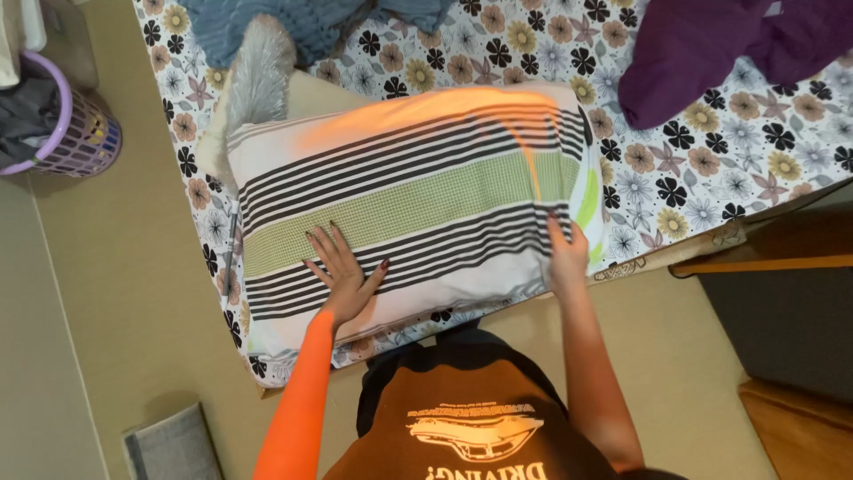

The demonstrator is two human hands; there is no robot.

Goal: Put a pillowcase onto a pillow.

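A pillow (418,191) in a white case with black stripes and a green checked band lies on a bed with a floral sheet (702,169). My left hand (342,271) rests flat on the pillow's near left part, fingers spread. My right hand (567,253) is at the pillow's near right end, fingers curled on the case's edge; whether it pinches the fabric is unclear.
A blue-grey blanket (311,27) and a grey furry item (259,76) lie at the far left of the bed. Purple cloth (711,49) lies at far right. A purple laundry basket (75,133) stands on the floor left. Wooden furniture (773,258) is right.
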